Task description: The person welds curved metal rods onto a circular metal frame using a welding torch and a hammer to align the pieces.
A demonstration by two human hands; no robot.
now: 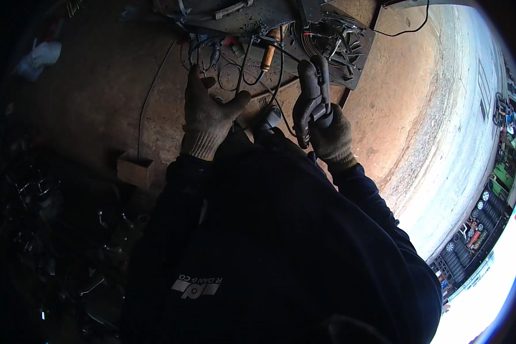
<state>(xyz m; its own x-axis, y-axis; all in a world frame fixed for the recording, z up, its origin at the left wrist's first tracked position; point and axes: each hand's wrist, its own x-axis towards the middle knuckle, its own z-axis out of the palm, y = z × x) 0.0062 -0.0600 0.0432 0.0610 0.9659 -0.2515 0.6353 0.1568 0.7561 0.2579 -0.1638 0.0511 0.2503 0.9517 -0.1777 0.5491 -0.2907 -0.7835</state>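
Note:
My right hand (333, 136), in a worn knit work glove, is closed around the lower part of a dark grey metal piece with curved, pipe-like branches (311, 86). The piece stands upright out of my grip, near the edge of the workbench (350, 80). To its left is my left hand (209, 112), gloved too, with the thumb spread away from the fingers and nothing visible in it. Beyond that hand, dark cables (235, 71) hang off the bench. A tool with an orange-brown handle (271, 51) hangs between the hands.
Loose metal rods and tools (341, 46) lie piled on the bench. A small box (135, 170) stands on the floor at left, with a cord (150, 94) running down to it. Dim metal parts (106, 246) fill the lower left. A pale road (464, 114) curves along the right.

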